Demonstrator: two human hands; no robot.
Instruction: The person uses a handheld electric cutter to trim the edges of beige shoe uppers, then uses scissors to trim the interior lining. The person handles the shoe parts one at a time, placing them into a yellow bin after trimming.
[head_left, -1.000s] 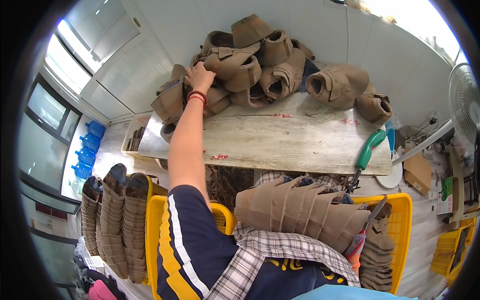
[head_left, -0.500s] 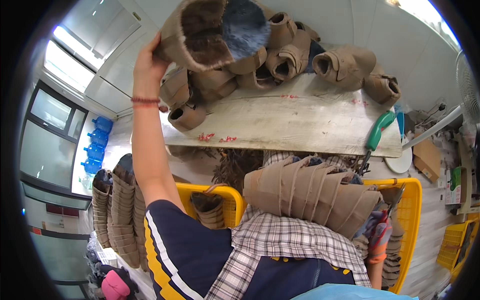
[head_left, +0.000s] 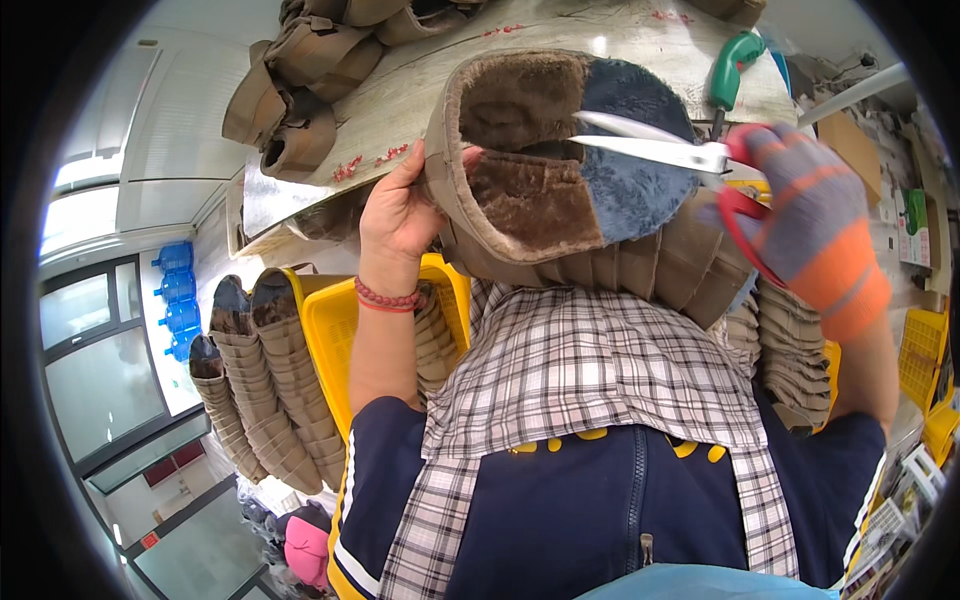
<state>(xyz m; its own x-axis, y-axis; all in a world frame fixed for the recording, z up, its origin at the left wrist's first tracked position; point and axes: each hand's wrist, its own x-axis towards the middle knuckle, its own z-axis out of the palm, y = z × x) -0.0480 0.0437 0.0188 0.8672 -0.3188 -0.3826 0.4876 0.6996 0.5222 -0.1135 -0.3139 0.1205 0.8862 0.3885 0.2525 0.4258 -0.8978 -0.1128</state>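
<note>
My bare left hand [head_left: 398, 212] grips the side of a tan tube-shaped piece [head_left: 440, 190] with brown and blue fur lining, its wide opening facing up. A bracelet circles that wrist. My right hand [head_left: 815, 220], in a grey and orange glove, holds scissors with red handles [head_left: 745, 240]. Their parted blades [head_left: 655, 150] point left over the opening of the held piece. Below it, a nested stack of similar tan pieces [head_left: 660, 260] rests across my lap on a checked apron [head_left: 600, 360].
Ahead is a worn table [head_left: 420, 110] with a pile of tan pieces [head_left: 310, 60] and a green-handled tool [head_left: 735, 70]. Yellow baskets [head_left: 330, 320] stand beside me, and tall nested stacks [head_left: 280, 370] are at the left. A cardboard box [head_left: 850, 150] sits at the right.
My left hand has brought the fur-lined piece from above the table down toward my lap. My right hand has risen from beside the stack with the scissors, their blades now over the piece.
</note>
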